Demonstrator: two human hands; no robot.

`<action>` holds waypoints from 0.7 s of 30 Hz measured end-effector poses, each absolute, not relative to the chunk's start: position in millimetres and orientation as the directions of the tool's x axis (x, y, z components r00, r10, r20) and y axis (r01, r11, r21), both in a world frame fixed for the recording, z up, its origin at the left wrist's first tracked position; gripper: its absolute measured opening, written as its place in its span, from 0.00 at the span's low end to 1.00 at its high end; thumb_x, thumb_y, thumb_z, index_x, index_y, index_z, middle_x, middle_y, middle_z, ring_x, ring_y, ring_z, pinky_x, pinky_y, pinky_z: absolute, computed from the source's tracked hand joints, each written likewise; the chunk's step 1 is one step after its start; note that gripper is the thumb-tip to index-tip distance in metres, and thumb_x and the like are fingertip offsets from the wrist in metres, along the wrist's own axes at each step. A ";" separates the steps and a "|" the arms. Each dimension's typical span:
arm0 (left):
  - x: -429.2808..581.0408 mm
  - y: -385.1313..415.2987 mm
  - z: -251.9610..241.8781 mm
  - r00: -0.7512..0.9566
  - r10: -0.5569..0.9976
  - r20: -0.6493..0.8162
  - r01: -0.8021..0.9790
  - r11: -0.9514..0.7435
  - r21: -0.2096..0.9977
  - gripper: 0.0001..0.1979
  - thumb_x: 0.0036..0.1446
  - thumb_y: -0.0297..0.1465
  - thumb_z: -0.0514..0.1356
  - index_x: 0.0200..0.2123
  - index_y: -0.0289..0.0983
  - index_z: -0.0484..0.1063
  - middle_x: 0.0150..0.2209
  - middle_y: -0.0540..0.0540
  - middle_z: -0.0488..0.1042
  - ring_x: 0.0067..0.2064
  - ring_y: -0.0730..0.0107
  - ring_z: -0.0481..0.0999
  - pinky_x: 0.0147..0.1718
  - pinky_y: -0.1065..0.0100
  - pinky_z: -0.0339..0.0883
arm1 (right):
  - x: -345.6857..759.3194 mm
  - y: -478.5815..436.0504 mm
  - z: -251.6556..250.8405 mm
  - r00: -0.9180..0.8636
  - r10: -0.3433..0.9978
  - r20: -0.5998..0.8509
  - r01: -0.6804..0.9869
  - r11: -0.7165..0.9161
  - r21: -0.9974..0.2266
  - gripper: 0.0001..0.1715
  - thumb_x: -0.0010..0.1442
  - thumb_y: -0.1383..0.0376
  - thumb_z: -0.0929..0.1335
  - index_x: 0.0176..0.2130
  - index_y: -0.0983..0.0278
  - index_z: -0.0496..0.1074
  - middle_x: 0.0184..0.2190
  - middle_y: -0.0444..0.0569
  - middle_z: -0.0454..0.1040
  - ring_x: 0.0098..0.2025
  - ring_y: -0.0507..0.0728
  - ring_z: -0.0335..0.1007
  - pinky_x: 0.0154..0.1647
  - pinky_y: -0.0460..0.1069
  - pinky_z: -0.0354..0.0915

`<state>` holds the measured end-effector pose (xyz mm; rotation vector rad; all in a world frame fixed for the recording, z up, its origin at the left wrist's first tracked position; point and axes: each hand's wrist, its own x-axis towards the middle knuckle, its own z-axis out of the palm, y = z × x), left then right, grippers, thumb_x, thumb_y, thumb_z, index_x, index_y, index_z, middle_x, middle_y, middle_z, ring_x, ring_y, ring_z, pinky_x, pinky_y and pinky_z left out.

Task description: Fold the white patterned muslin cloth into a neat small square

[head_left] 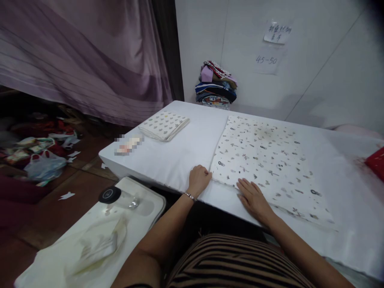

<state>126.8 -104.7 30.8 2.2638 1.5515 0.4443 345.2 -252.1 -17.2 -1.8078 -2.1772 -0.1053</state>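
Observation:
A white cloth (264, 160) with small grey and brown printed figures lies folded flat on the white-covered table (192, 148). At its near left corner, my left hand (199, 179) is closed, fingers curled on the cloth's edge. My right hand (254, 199) rests flat on the near edge with its fingers stretched out. Farther left on the table sits a folded cloth (164, 125) with a grey pattern, out of reach of both hands where they are.
A white side table (90, 228) at lower left bears a black-lidded clear bottle (123, 198) and a plastic-wrapped packet (99, 248). Folded clothes (216, 86) are stacked by the wall. A purple curtain (99, 56) hangs left; something red (376, 162) lies at the right edge.

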 end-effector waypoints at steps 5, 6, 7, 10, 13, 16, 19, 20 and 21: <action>128.3 -106.2 31.3 0.343 0.937 0.069 0.834 -0.337 0.437 0.15 0.56 0.41 0.56 0.26 0.37 0.72 0.34 0.46 0.72 0.39 0.65 0.69 0.40 0.64 0.61 | 345.1 -252.9 -15.9 -0.147 0.945 0.292 0.968 0.198 -0.153 0.25 0.66 0.60 0.58 0.61 0.61 0.60 0.60 0.54 0.61 0.63 0.62 0.53 0.60 0.63 0.55; 129.4 -106.2 31.0 0.356 0.932 0.070 0.838 -0.351 0.417 0.15 0.56 0.41 0.57 0.26 0.37 0.72 0.34 0.46 0.72 0.40 0.65 0.69 0.40 0.64 0.61 | 344.8 -252.7 -15.6 -0.149 0.944 0.294 0.968 0.200 -0.152 0.25 0.66 0.60 0.58 0.61 0.60 0.60 0.60 0.53 0.61 0.63 0.62 0.53 0.60 0.63 0.55; 130.5 -106.0 30.8 0.368 0.927 0.067 0.841 -0.363 0.401 0.14 0.56 0.40 0.57 0.25 0.37 0.72 0.34 0.45 0.72 0.40 0.64 0.69 0.40 0.64 0.61 | 344.6 -252.6 -15.3 -0.153 0.943 0.296 0.967 0.204 -0.149 0.25 0.66 0.60 0.58 0.61 0.60 0.60 0.61 0.53 0.61 0.63 0.62 0.53 0.60 0.63 0.55; 133.2 -103.5 30.4 0.377 0.926 0.037 0.843 -0.359 0.400 0.13 0.56 0.37 0.56 0.25 0.37 0.72 0.34 0.46 0.72 0.39 0.65 0.69 0.38 0.65 0.61 | 343.8 -252.8 -14.2 -0.160 0.940 0.302 0.969 0.208 -0.135 0.25 0.66 0.61 0.57 0.61 0.58 0.59 0.61 0.52 0.61 0.63 0.62 0.53 0.59 0.63 0.55; 133.0 -100.2 30.6 0.372 0.928 0.014 0.837 -0.342 0.427 0.12 0.57 0.34 0.55 0.25 0.37 0.72 0.35 0.46 0.72 0.38 0.67 0.69 0.35 0.67 0.61 | 343.2 -253.5 -13.1 -0.162 0.939 0.303 0.969 0.209 -0.132 0.24 0.66 0.61 0.57 0.60 0.59 0.60 0.61 0.52 0.61 0.63 0.62 0.53 0.59 0.63 0.56; 131.0 -98.4 30.9 0.383 0.924 0.004 0.836 -0.348 0.425 0.13 0.58 0.34 0.54 0.25 0.37 0.72 0.35 0.46 0.72 0.38 0.67 0.69 0.35 0.67 0.60 | 343.2 -253.9 -12.7 -0.163 0.938 0.306 0.966 0.214 -0.143 0.24 0.66 0.61 0.58 0.59 0.60 0.62 0.60 0.53 0.61 0.63 0.62 0.53 0.59 0.62 0.55; 130.4 -99.1 31.8 0.382 0.924 0.008 0.838 -0.350 0.419 0.14 0.58 0.38 0.54 0.26 0.37 0.72 0.35 0.46 0.72 0.39 0.66 0.69 0.37 0.66 0.61 | 343.4 -253.8 -12.9 -0.158 0.937 0.312 0.965 0.213 -0.150 0.24 0.66 0.61 0.58 0.59 0.60 0.63 0.60 0.53 0.61 0.63 0.62 0.53 0.59 0.62 0.55; 131.2 -99.8 32.5 0.376 0.927 0.009 0.841 -0.345 0.416 0.15 0.58 0.41 0.54 0.27 0.37 0.72 0.35 0.45 0.71 0.40 0.65 0.69 0.37 0.66 0.61 | 343.4 -253.7 -12.9 -0.158 0.937 0.312 0.965 0.213 -0.150 0.23 0.66 0.61 0.58 0.58 0.60 0.63 0.60 0.53 0.61 0.63 0.62 0.53 0.59 0.63 0.55; 132.6 -100.7 33.3 0.371 0.929 0.008 0.846 -0.342 0.408 0.15 0.57 0.42 0.55 0.27 0.37 0.72 0.36 0.45 0.71 0.40 0.64 0.69 0.37 0.65 0.61 | 343.2 -253.6 -12.8 -0.160 0.937 0.309 0.966 0.213 -0.148 0.23 0.66 0.61 0.58 0.58 0.61 0.64 0.60 0.54 0.61 0.63 0.63 0.53 0.59 0.62 0.55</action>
